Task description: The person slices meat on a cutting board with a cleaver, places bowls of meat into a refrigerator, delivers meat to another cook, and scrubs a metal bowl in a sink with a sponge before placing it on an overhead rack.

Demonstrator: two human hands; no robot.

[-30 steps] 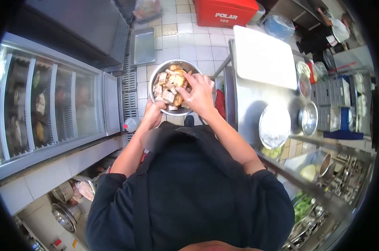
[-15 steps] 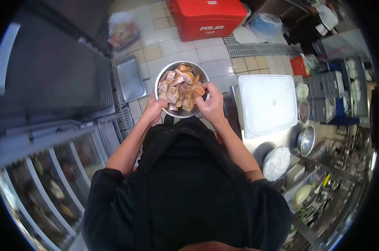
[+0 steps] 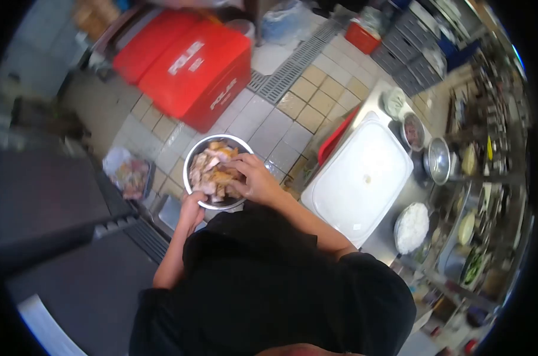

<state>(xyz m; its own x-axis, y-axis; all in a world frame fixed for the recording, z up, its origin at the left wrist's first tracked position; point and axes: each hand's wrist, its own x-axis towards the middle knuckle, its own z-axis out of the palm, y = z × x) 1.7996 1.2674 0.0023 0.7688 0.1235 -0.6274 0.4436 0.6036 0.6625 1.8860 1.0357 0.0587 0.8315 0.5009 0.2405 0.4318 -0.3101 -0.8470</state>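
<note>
A round metal bowl (image 3: pixel 193 148) filled with chunks of meat (image 3: pixel 208 172) is held in front of my body. My left hand (image 3: pixel 192 207) grips the bowl's lower left rim, with the thumb over the edge. Over the bowl's right side, my right hand (image 3: pixel 254 180) reaches in with its fingers bent around some of the meat pieces. The fingertips are partly hidden among the pieces.
A red cooler (image 3: pixel 189 68) stands on the tiled floor ahead. To the right is a metal table with a white lidded container (image 3: pixel 364 178), a bowl of white food (image 3: pixel 411 228) and a metal bowl (image 3: pixel 437 161). Bagged food (image 3: pixel 128 173) sits at left.
The view has turned left, bringing the red cooler closer to the middle and the fridge out of sight. The bowl stays in my left hand; my right hand has shifted its fingers over the meat.
</note>
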